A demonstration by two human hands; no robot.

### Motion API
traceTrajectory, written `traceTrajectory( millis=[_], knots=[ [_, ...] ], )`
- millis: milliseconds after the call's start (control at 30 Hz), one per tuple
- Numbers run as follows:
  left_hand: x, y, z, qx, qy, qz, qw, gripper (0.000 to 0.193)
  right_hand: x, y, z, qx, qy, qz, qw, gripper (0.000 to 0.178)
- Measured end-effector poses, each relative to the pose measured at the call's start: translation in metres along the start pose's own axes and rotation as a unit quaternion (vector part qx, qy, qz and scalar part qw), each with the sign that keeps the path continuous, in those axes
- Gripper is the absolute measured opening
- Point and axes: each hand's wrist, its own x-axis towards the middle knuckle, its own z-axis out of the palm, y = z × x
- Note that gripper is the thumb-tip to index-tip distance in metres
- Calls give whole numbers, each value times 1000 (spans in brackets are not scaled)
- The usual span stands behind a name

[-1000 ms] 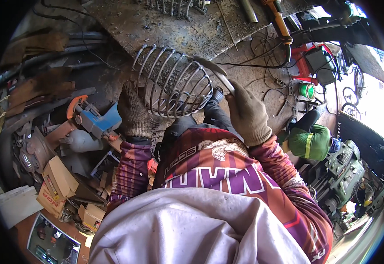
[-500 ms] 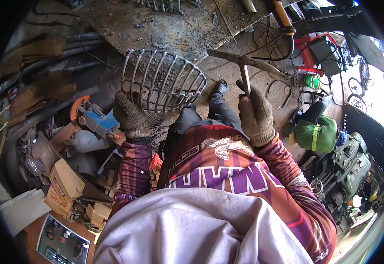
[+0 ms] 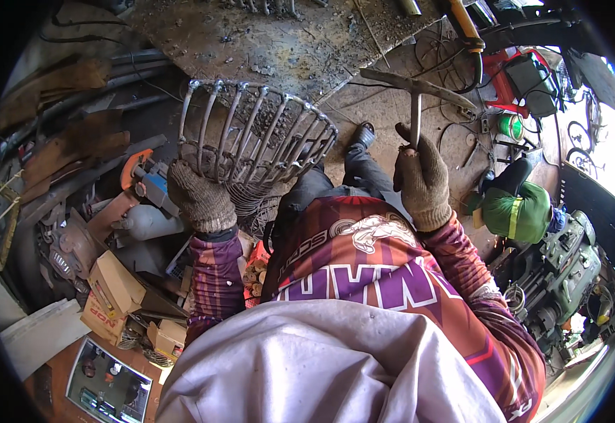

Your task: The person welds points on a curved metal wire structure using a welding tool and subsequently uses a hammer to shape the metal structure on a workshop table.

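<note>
In my left hand (image 3: 200,199), covered by a brown knitted glove, is the lower left side of a curved metal basket frame (image 3: 269,127) made of bent rods. The frame is tilted, its rim of rod ends facing the bench. My right hand (image 3: 424,180), gloved the same way, is closed round the handle of a chipping hammer (image 3: 416,116). The hammer stands upright, its long pointed head crosswise at the top. Right of the basket frame, the hammer is apart from it. The palm side of my left glove is hidden.
A grimy metal workbench (image 3: 300,53) strewn with bits lies ahead, an orange-handled tool (image 3: 465,25) by its right corner. To the right are a red plastic chair (image 3: 498,77), a crouching person in green (image 3: 515,210) and machinery (image 3: 568,271). Cardboard boxes (image 3: 113,296) and a grey cylinder (image 3: 149,222) crowd the left.
The basket frame has moved left with my left hand. My right hand and the hammer have shifted right, widening the gap between them. The whole view has also shifted slightly.
</note>
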Motion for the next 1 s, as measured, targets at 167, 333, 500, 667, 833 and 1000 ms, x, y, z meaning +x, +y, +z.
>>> traceTrajectory(
  millis=[167, 333, 500, 667, 833, 1000],
  knots=[
    [-15, -22, 27, -265, 18, -238, 934, 47, -1, 4, -1, 56, -10, -9, 998, 51],
    [8, 13, 10, -526, -8, -423, 738, 49, -4, 8, -3, -16, -9, -28, 999, 40],
    [14, 18, 30, -554, -14, -403, 728, 54, -3, -12, 7, -89, -26, -60, 994, 26],
    [11, 18, 33, -581, 1, -436, 687, 53, 8, -14, 10, -166, -45, -178, 969, 28],
    [2, 16, 29, -542, -26, -348, 764, 48, 9, -18, 16, -166, -60, -218, 960, 29],
    [7, 14, 22, -451, -76, -298, 838, 42, 4, -26, 14, -248, -72, -192, 947, 30]
  ],
)
